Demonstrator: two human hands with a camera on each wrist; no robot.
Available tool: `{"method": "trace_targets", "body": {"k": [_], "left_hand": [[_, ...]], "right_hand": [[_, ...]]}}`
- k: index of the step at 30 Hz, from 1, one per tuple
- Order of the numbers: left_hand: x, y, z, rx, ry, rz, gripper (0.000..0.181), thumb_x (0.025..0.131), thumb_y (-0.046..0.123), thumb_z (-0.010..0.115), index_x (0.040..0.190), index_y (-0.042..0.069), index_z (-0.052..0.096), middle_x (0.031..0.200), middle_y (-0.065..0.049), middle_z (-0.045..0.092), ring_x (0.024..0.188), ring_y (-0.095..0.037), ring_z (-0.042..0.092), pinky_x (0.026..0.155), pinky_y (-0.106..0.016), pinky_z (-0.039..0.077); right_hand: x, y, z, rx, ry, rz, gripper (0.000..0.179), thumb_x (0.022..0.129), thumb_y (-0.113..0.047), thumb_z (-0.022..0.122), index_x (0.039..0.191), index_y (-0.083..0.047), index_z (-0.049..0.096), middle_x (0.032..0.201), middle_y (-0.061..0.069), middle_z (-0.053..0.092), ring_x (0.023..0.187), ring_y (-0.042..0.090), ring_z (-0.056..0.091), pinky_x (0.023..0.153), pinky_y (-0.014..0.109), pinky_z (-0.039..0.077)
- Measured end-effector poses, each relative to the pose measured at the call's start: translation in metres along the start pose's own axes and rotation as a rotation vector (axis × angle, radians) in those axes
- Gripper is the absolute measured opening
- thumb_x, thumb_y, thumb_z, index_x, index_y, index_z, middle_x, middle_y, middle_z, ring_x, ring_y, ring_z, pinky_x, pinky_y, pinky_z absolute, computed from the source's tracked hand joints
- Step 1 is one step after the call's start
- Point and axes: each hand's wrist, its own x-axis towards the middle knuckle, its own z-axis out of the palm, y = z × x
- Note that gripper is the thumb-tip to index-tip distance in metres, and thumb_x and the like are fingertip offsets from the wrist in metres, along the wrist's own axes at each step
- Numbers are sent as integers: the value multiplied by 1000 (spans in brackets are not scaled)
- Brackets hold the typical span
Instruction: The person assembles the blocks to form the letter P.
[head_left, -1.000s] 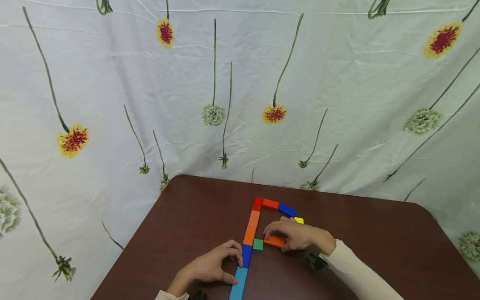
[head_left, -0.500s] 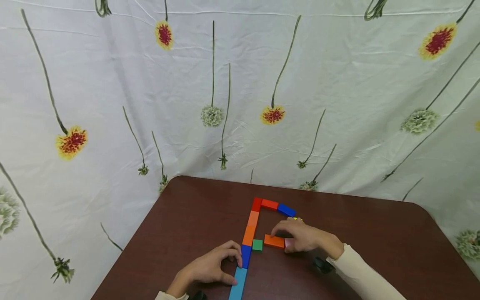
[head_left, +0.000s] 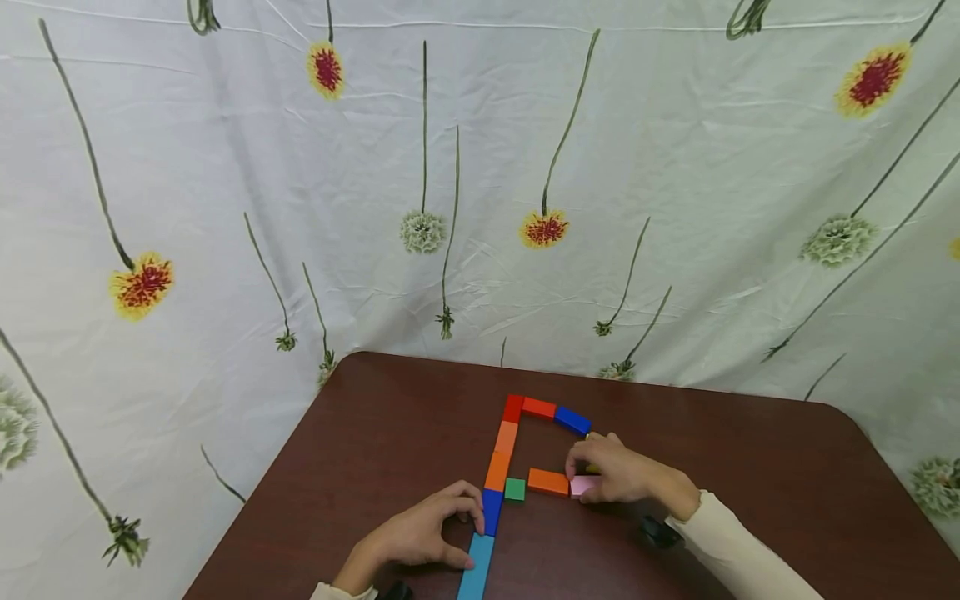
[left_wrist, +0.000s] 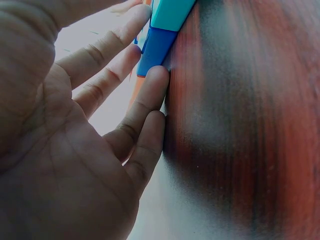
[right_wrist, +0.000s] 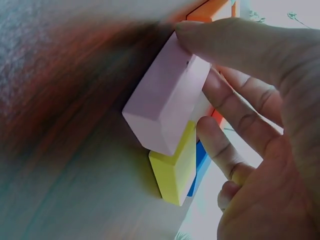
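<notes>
My left hand [head_left: 423, 529] rests on the table on the left, its fingertips near a dark blue block [head_left: 491, 510] and its thumb against a light blue block [head_left: 480, 560]. In the left wrist view its fingers are loosely extended beside these blocks. My right hand [head_left: 630, 477] pinches a pink block [right_wrist: 162, 95] between thumb and fingers, low at the table. The pink block lies at the right end of an orange block [head_left: 548, 482]. A yellow block [right_wrist: 175, 170] sits just beyond the pink one, mostly hidden by my hand in the head view.
A green block [head_left: 515, 489] lies between the left column and the orange block, with a small gap to the orange. Orange blocks [head_left: 498, 471] and red blocks [head_left: 539, 407] continue the outline to a blue block [head_left: 573, 420]. Flowered cloth [head_left: 360, 167] hangs behind the brown table [head_left: 390, 417].
My right hand has shifted right, off the orange block and onto the pink block, which now shows more. The left hand has stayed in place.
</notes>
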Motion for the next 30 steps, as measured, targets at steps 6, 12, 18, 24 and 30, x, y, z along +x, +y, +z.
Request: {"method": "trace_targets", "body": {"k": [6, 12, 18, 24, 30], "left_hand": [[0, 0, 0, -7, 1, 9, 23, 84, 25, 82, 101, 19, 68, 125, -1, 50, 107, -16, 50, 93, -27, 44], [1, 1, 0, -18, -5, 4, 23, 84, 24, 82, 101, 18, 68, 125, -3, 50, 107, -16, 50, 94, -27, 44], [2, 1, -1, -7, -3, 12, 23, 84, 25, 82, 101, 18, 68, 124, -3, 50, 108, -15, 50, 94, -26, 44], [1, 1, -1, 3, 1, 21, 23, 84, 24, 82, 101, 17, 68, 124, -3, 50, 107, -14, 50, 94, -26, 43], [0, 2, 0, -9, -3, -3, 23, 84, 24, 82, 101, 18, 68, 124, -3, 50, 108, -14, 49, 94, -27, 43]], "right_hand": [[-2, 2, 0, 4, 8, -24, 22, 82, -19, 81, 96, -24, 64, 96, -14, 62, 93, 13, 48, 78, 34, 27], [-3, 3, -1, 18, -3, -6, 23, 82, -16, 80, 96, -25, 64, 95, -15, 62, 94, 14, 48, 78, 34, 27], [-2, 1, -1, 13, 24, -24, 21, 83, -22, 81, 96, -24, 64, 95, -13, 62, 94, 15, 49, 77, 34, 27], [5, -6, 4, 8, 83, -63, 20, 85, -30, 80, 94, -22, 64, 95, -11, 62, 93, 13, 48, 77, 34, 26], [11, -8, 12, -43, 95, -47, 19, 85, -31, 80, 89, -23, 63, 90, -13, 61, 90, 10, 45, 76, 36, 24]]}}
